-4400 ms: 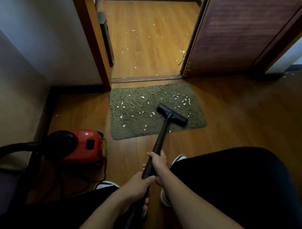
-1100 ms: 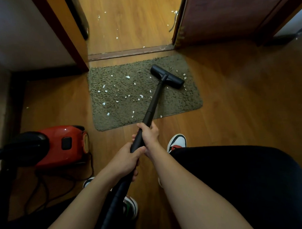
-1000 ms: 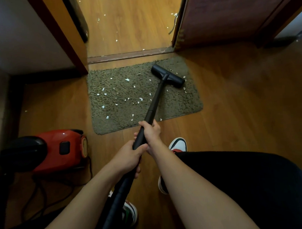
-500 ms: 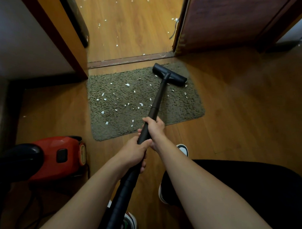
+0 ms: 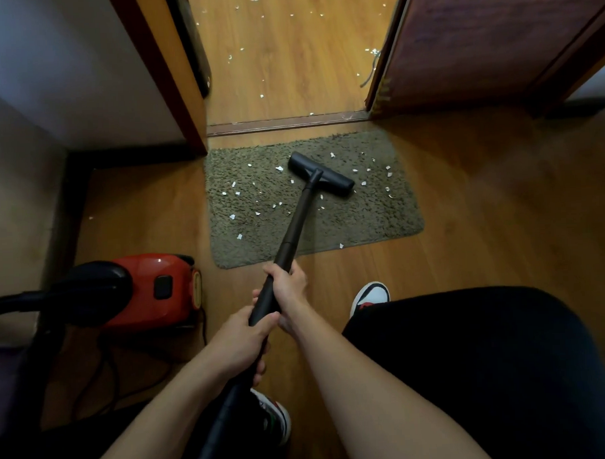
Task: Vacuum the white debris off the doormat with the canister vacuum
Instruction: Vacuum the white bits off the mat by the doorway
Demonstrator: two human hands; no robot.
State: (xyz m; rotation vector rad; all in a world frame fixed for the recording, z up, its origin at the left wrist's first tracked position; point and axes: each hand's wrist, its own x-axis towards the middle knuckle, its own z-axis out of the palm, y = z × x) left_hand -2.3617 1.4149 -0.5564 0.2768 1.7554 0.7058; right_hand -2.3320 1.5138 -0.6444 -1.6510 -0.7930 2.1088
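Observation:
An olive shaggy doormat (image 5: pixel 366 223) lies on the wood floor before a doorway. White debris (image 5: pixel 238 194) is scattered over its left half and its far right part. The vacuum's black floor head (image 5: pixel 321 173) rests on the mat's upper middle, on the end of a black wand (image 5: pixel 299 219). My right hand (image 5: pixel 289 288) grips the wand just below the mat's near edge. My left hand (image 5: pixel 241 341) grips it lower down, right behind the other. The red canister vacuum (image 5: pixel 152 289) sits on the floor at the left.
More white bits (image 5: pixel 262 95) lie on the floor beyond the threshold (image 5: pixel 287 121). A dark open door (image 5: pixel 486 41) stands at the right, a door frame (image 5: pixel 162 76) and wall at the left. The black hose (image 5: pixel 19 301) and cord (image 5: pixel 107 380) trail by the canister. My shoes (image 5: pixel 372 295) are below.
The floor head has been drawn back from the mat's far edge toward the middle. Both hands keep their hold on the wand and have pulled toward me.

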